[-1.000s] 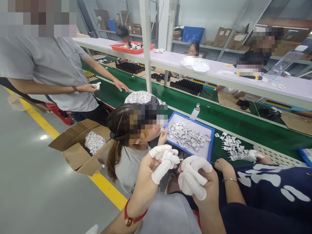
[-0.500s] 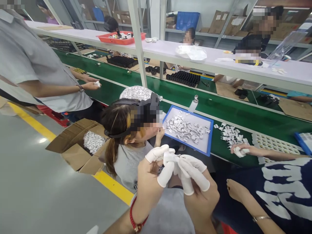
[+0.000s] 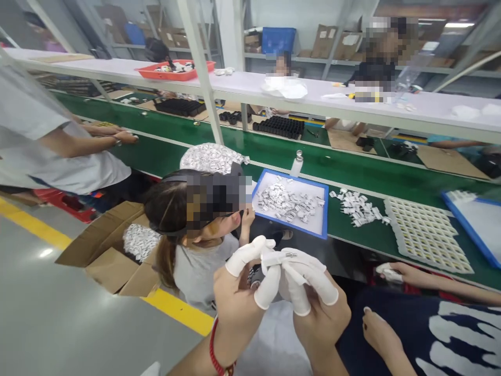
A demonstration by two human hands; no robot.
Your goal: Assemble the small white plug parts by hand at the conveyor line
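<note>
Small white part (image 3: 278, 257) pinched by both hands — seated co-worker (image 3: 195, 230) just beyond.

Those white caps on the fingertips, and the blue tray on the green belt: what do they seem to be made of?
The finger caps look like thin latex or rubber: matte white, stretched snug over the fingertips of both the left hand and the right hand. The blue tray looks like rigid plastic with a smooth raised rim, though that is only a guess.
</note>
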